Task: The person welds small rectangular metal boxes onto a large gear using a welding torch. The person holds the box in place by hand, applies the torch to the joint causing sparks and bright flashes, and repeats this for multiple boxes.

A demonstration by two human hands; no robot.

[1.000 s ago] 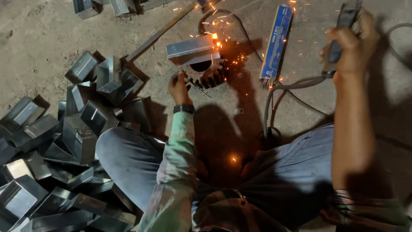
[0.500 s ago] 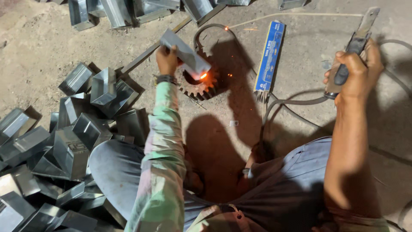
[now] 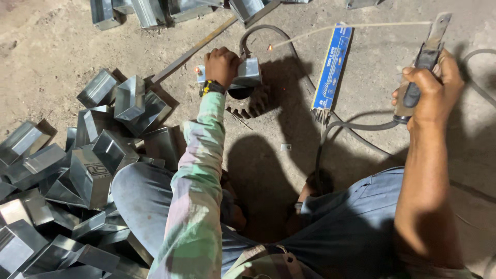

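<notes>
My left hand (image 3: 222, 66) grips a short piece of square steel tube (image 3: 247, 73) and holds it above a toothed gear wheel (image 3: 253, 101) that lies on the dirt floor. A glowing spot shows at the tube's left end. My right hand (image 3: 429, 88) is raised at the right, shut on a welding electrode holder (image 3: 424, 57). A thin welding rod (image 3: 351, 27) runs from the holder leftward, and its tip glows orange above the gear. A grey cable (image 3: 356, 126) curves from the holder down past my knee.
A heap of cut steel tube pieces (image 3: 88, 165) fills the left side. More tubes (image 3: 150, 10) lie along the top edge. A blue electrode packet (image 3: 333, 67) lies right of the gear. A long flat bar (image 3: 191, 51) crosses the floor diagonally.
Sparks at the gear have died down. My left hand lifted the tube off the gear and turned it. My right hand swung the holder and rod up and away to the right.
</notes>
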